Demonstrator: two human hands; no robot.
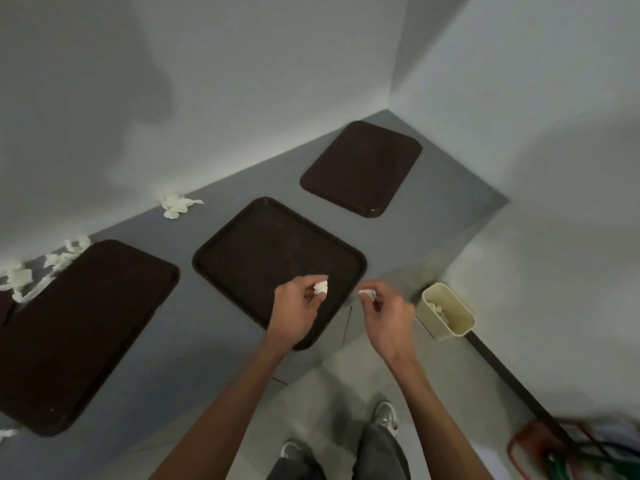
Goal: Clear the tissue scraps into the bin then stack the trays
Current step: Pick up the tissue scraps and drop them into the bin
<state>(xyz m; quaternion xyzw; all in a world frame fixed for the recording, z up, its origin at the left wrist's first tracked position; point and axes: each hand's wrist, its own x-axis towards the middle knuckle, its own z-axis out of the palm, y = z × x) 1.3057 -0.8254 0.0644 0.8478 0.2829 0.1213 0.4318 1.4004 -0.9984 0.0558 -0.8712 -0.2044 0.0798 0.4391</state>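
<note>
Three dark brown trays lie on the grey counter: a left tray (86,323), a middle tray (263,251) and a far tray (360,168). My left hand (298,310) hovers over the middle tray's near right corner, pinching a white tissue scrap (321,287). My right hand (388,317), just off the counter's edge, pinches another small tissue scrap (367,294). A beige bin (446,313) stands on the floor to the right, with tissue inside. More tissue scraps lie by the wall (176,204) and beside the left tray's far edge (38,268).
The counter (194,341) sits in a corner between grey walls. One small scrap (7,434) lies at the counter's left front. My shoes and the tiled floor show below. Red and green wire-like items (561,448) lie on the floor at lower right.
</note>
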